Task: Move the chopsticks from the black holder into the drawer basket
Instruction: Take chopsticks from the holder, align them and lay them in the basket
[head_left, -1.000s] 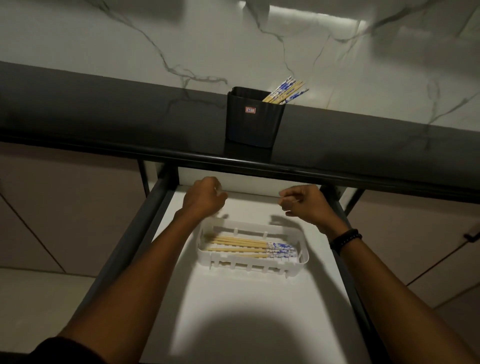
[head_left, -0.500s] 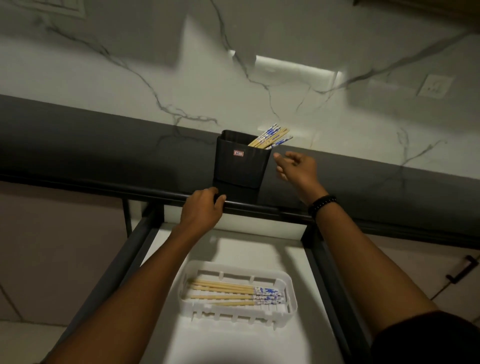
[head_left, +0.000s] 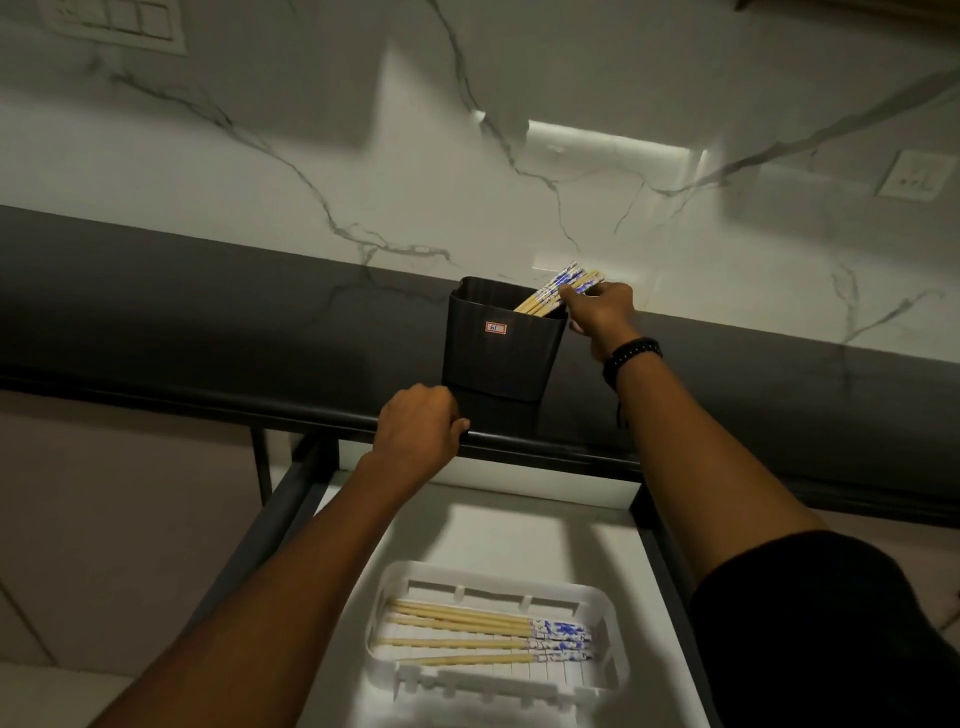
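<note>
Partly done, by the head view, the only one there is. Several chopsticks lie flat in the white drawer basket, well below the grip and nearer the person, with their patterned ends to the right. The right hand is up at the black holder. Its fingers and thumb are pinched round the blue-patterned tops of a bundle of chopsticks that leans toward it. The bundle's lower ends are down inside the holder, just left of and beneath the grip, so I judge it is not lifted out yet. How many sticks the pinch takes in I cannot tell. The left hand is curled over the counter edge, below and left of the grip, touching no chopsticks. What's left is to draw the bundle clear, carry it down to the open drawer, and lay it beside the others.
</note>
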